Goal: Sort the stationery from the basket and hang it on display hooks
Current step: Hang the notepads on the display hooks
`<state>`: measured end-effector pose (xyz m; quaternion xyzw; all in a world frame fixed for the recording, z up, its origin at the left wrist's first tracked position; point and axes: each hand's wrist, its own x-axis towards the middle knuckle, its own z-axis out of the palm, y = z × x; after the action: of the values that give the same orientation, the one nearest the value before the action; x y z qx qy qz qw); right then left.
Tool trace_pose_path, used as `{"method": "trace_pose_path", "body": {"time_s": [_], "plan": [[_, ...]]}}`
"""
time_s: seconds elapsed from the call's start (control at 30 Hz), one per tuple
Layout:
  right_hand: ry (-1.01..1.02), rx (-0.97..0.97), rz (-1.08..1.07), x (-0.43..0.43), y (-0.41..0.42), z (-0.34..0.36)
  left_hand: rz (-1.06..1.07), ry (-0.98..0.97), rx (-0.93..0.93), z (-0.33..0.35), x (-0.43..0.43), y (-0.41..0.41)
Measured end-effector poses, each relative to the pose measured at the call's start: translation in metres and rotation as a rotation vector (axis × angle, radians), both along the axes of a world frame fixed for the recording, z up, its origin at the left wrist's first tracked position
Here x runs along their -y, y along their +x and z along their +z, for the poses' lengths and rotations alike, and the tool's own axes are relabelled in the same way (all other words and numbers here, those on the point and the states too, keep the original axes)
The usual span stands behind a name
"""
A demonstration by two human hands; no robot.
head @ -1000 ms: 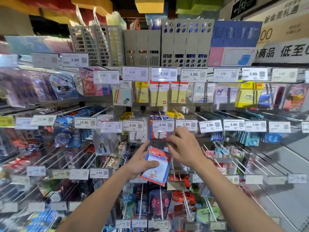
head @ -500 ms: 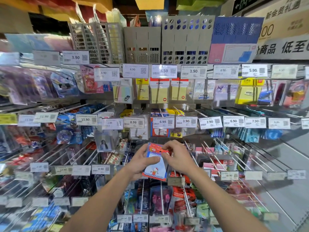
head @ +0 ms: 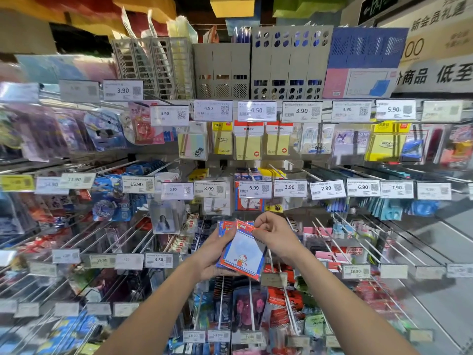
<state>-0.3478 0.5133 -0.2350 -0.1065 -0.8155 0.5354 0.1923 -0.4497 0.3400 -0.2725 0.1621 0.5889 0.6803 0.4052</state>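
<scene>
The right hand [head: 275, 234] has come down from the 6.99 tag [head: 253, 188] and pinches the top notepad pack [head: 244, 254]. The left hand [head: 216, 256] grips the pile [head: 226, 226] below that tag, so I think another gets hung next

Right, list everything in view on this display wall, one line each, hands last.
Blue-and-white cartoon-cat notepad packs with red headers: at least two, stacked, centre, held in both hands.
Matching red-edged cartoon-cat pack: one showing, hung behind the 6.99 tag.
Yellow sticky-note packs with red-and-white headers: two, upper hook row, centre.
Grey plastic file racks: several, top shelf.
Blue plastic file rack: one, top shelf, right.
White paper price tags: many, at the hook ends.
Metal wire display hooks: many, silver, every row.
Left hand: one, holds the stack from the left.
Right hand: one, pinches the top pack's red header.
</scene>
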Motion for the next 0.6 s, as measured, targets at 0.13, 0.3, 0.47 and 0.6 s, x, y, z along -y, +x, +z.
{"method": "trace_pose_path", "body": {"time_s": [0.13, 0.3, 0.47, 0.6], "plan": [[-0.056, -0.048, -0.064, -0.004, -0.003, 0.003, 0.063, -0.007, -0.052, -0.003, 0.0, -0.005], [-0.003, -0.069, -0.129, -0.01, -0.005, 0.012, 0.148, -0.111, -0.43, -0.02, 0.011, -0.025], [0.105, -0.07, -0.145, -0.012, -0.005, 0.02, 0.086, -0.145, -0.562, -0.012, 0.01, -0.02], [0.179, -0.053, -0.132, -0.011, -0.005, 0.024, -0.012, -0.169, -0.405, 0.004, 0.004, -0.005]]}}
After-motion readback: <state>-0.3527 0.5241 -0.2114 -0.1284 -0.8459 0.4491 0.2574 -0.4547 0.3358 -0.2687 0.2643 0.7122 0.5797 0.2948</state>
